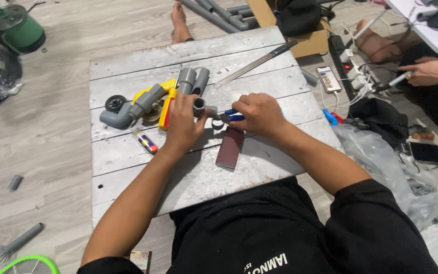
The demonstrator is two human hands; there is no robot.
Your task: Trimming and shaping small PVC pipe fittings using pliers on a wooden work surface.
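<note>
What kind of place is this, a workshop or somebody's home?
Probably a home room used as a makeshift workshop: a low grey plank table on a wood-look floor, grey pipes lying about, and a power strip with phones charging.

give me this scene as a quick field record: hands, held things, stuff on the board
left hand: grips a short grey plastic pipe piece
right hand: holds blue-handled pliers against that pipe piece
surface: grey wooden board
beside left hand: yellow tool with grey pipe elbow, small glue tube
below hands: dark red sandpaper strip
far edge: long metal blade
</note>
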